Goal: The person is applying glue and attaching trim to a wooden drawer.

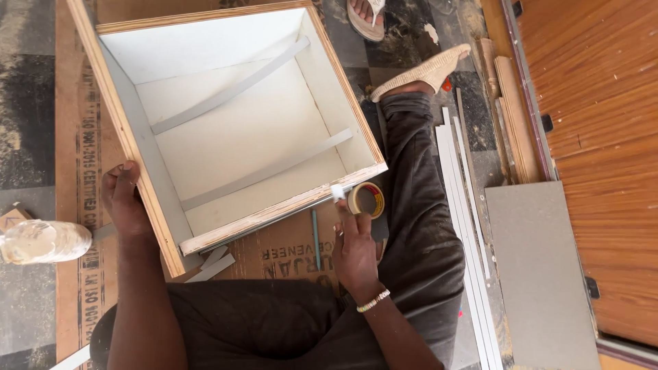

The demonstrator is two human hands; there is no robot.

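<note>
From the head camera, your left hand (123,199) grips the left edge of the open box (226,123) on the floor, its opening facing up at you. Your right hand (356,243) fingers pinch a tape roll (367,199) at the box's near corner. Your palm is hidden.

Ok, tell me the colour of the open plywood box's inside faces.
White inside the open plywood box, with grey strips lying across it; the head view shows it best.
</note>
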